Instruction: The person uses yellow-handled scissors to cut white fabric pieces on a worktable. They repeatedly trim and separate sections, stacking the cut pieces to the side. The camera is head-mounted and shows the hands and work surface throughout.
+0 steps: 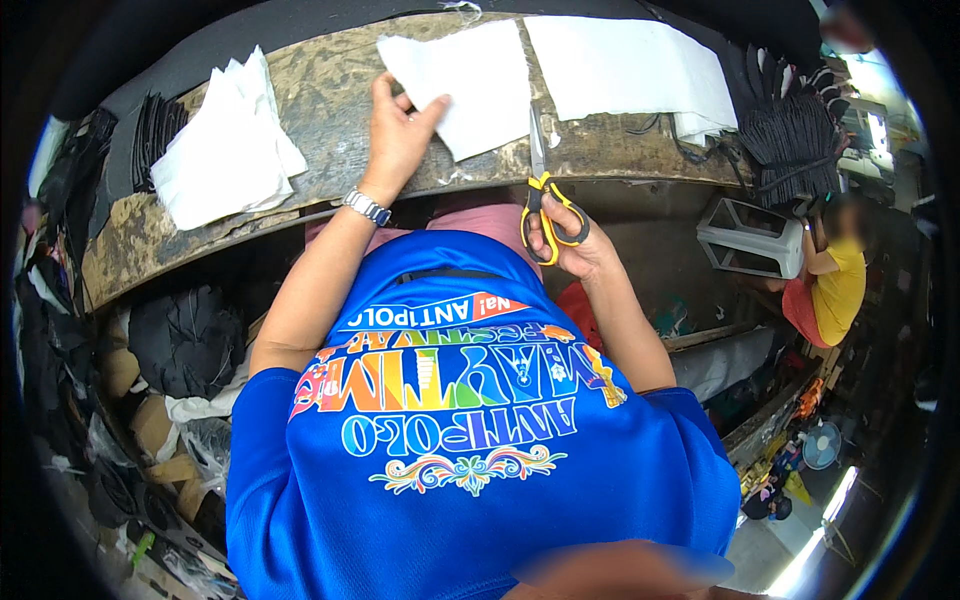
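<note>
My left hand (400, 130) pinches the near left edge of a white fabric piece (470, 85) lying on the wooden table, with its thumb on top. In my right hand (575, 240) is a pair of scissors (545, 190) with yellow and black handles. Their blades point away from me, along the gap between this piece and a longer white fabric strip (625, 70) on the right. To the left of my left hand rests a loose pile of cut white fabric pieces (225, 150).
Dark stacked pieces (155, 140) stand at the table's (330, 100) left end, and a tied black bundle (790, 145) sits at its right end. Beyond the right end are a grey plastic stool (750, 235) and a seated person in yellow (840, 285). A black bag (185, 340) lies below left.
</note>
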Demonstrator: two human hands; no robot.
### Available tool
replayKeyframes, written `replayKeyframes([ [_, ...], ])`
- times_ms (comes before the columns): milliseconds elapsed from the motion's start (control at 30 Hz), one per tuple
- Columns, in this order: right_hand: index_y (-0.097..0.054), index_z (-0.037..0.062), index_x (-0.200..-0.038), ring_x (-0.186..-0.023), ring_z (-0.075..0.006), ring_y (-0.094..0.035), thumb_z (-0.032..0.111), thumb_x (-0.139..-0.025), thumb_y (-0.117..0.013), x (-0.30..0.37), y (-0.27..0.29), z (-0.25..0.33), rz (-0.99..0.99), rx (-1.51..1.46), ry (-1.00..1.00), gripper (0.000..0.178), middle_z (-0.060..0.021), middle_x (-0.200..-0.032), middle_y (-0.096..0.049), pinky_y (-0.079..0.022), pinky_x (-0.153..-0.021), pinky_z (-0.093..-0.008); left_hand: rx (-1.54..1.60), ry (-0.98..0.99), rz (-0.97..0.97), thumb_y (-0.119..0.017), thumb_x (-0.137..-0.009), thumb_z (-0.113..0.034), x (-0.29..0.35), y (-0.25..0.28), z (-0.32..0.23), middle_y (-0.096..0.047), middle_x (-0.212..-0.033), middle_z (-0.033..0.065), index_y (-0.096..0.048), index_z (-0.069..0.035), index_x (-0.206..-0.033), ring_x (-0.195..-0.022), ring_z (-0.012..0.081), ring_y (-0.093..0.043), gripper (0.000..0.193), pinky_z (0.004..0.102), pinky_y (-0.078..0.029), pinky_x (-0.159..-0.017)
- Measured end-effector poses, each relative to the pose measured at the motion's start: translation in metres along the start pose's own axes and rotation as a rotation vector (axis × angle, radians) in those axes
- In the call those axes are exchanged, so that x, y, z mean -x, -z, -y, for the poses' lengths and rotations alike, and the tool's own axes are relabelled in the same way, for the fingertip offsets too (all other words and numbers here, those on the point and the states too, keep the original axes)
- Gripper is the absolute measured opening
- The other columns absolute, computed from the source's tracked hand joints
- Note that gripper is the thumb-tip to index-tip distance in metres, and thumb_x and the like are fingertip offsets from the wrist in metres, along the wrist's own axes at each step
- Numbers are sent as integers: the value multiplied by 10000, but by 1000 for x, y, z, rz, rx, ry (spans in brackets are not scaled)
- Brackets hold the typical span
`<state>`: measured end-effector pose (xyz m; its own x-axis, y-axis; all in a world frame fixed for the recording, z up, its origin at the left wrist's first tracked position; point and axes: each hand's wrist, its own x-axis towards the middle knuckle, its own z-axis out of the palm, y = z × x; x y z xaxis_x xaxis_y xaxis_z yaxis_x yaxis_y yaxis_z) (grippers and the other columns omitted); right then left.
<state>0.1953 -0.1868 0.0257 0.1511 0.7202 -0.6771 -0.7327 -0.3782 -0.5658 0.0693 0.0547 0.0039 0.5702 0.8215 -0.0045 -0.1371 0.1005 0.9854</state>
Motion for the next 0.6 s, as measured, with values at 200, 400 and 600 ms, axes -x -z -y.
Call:
replayKeyframes([
  [200,-590,36,-832,-535,-151,-563,398,-921,-641,8,5,-3,39,93,92,377,-90,-672,-612,-452,-477,-249,-500,-149,79,-789,-722,-15,21,-3,-11,-626,-1184,178,-109,-133,-1543,-858,173,-656,1073,291,-547,-690],
  [400,-595,11,-870,-599,-168,-588,369,-940,-610,27,12,-7,-9,185,116,365,-107,-713,-618,-485,-565,-282,-655,-115,233,-762,-757,-56,23,11,-7,-632,-1225,137,-432,-173,-1447,-751,135,-581,774,272,-499,-673],
  [600,-585,13,-926,-610,-142,-594,298,-930,-624,27,3,-5,-88,317,265,287,-90,-725,-626,-488,-571,-267,-613,-354,346,-727,-758,-51,27,25,-14,-610,-1285,150,-493,-164,-1406,-1026,241,-632,698,307,-487,-913],
])
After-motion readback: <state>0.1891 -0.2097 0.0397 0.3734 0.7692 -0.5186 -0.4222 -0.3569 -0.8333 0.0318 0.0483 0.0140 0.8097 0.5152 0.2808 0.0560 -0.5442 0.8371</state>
